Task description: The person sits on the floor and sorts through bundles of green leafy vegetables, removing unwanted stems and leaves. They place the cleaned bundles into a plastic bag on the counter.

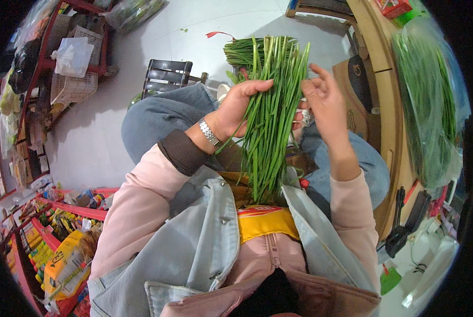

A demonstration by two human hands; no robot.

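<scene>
A bunch of green garlic chives [268,119] rests across my left hand [240,105], stem ends away from me and leaf tips hanging towards my lap. My left thumb lies over the stems, and its fingertips show beneath their right side. At the bunch's right edge is my right hand [325,93], with bent fingers and the thumb close to the outer stems. Whether it pinches a stalk is unclear. Beyond the bunch, a second bundle of chives [242,51] lies low, partly covered by the held one. A red tie [219,35] sticks out beside it.
A dark slatted chair [167,75] stands ahead on the left. To the right runs a wooden table edge [391,119] bearing bagged chives [426,107], with a cardboard box [357,99] beside it. Red shelving with packaged goods [58,230] is at lower left, and a white crate [76,85] at upper left.
</scene>
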